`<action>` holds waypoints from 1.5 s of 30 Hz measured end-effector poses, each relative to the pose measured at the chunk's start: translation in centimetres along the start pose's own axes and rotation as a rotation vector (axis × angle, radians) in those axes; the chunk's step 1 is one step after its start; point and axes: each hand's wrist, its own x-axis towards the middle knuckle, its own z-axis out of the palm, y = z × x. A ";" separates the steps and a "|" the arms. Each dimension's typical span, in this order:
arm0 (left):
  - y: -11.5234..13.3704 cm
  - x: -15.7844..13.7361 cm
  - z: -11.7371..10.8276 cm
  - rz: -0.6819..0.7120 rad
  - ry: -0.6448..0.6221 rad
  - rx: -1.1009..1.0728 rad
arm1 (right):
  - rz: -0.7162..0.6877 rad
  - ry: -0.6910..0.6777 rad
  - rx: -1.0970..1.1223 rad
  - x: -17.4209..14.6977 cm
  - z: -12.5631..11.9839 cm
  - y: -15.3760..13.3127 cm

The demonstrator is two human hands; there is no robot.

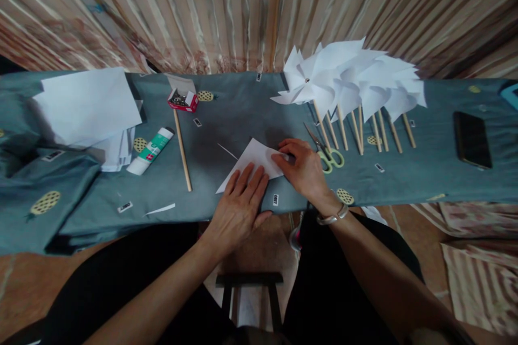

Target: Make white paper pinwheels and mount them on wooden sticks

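The folded white paper (265, 159) lies on the table cloth (238, 113), right in front of the person, and both hands touch it. The left hand (238, 213) is flat on the paper, with its fingers a little apart and pointing up and away from the person. It is not gripping anything; it just rests on top, over the near side and the middle. The right hand (302, 168) is at the paper's right end, so the paper lies to the left of that hand. Its thumb is on the paper and its fingers bend around the corner, but the picture is dim there, so I cannot tell if it pinches the paper or only presses it. The paper looks like a triangle. Its long way runs from a sharp tip at the lower left, up and across to the right hand. Another corner points away from the person, toward the curtain (243, 16). The left hand is nearer to the sharp tip, and the right hand is nearer to the other end. A thin paper strip (227, 151) lies just past the upper left edge, and the scissors (327, 151) are just beside the right hand.
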 end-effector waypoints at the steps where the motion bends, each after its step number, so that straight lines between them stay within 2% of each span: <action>1: 0.0 0.0 0.0 0.003 -0.003 0.002 | -0.013 -0.004 -0.021 -0.1 0.0 0.0; 11: 0.1 0.1 0.3 0.016 0.039 0.028 | -0.142 0.004 -0.250 -3.7 -0.1 -1.0; 17: 0.0 0.1 0.4 0.009 0.055 0.020 | -0.121 -0.008 -0.261 -4.7 0.4 -0.8; 23: -0.7 -0.3 0.4 0.026 0.058 -0.046 | -0.058 0.044 -0.283 -4.9 -0.8 1.2; 32: -2.2 -4.2 -1.0 -0.006 0.083 0.031 | -0.007 0.068 -0.267 -4.8 -2.7 2.8; 40: -2.5 -8.4 -1.8 -0.023 0.122 0.102 | -0.037 0.102 -0.284 -4.9 -2.1 3.5; 45: -2.4 -9.6 -1.9 -0.046 0.130 0.109 | -0.074 0.131 -0.271 -5.0 -2.0 3.5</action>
